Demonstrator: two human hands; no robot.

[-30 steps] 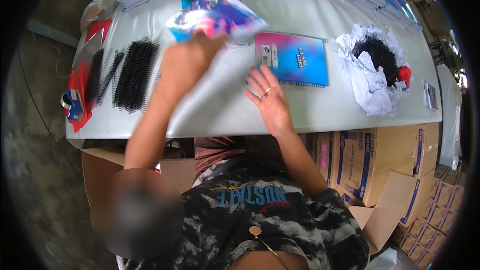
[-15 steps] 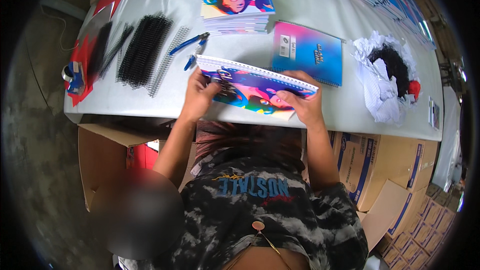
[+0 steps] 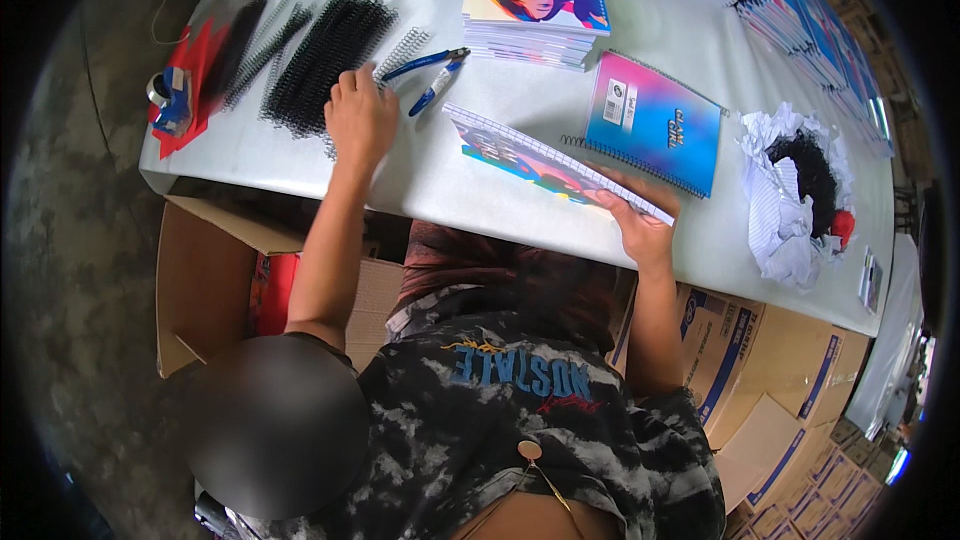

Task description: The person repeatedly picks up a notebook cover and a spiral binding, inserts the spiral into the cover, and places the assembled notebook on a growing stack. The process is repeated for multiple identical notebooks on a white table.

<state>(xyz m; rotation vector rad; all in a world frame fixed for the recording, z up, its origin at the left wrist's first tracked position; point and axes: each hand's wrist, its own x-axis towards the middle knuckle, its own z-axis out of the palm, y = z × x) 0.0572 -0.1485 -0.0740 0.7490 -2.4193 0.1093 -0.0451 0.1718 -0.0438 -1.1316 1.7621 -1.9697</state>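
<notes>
Hands apart: left hand (image 3: pixel 360 120) with fingers curled on the black coils (image 3: pixel 325 60) near the table's (image 3: pixel 420 180) left end, right hand (image 3: pixel 640 225) clamping the notebook (image 3: pixel 545 160) at the near edge.

One head-worn fisheye view looks steeply down from close above the person's shoulders. It faces the white table (image 3: pixel 420 175) toward twelve o'clock, cardboard boxes (image 3: pixel 750 360) at four o'clock, edges bowing near the rim.
</notes>
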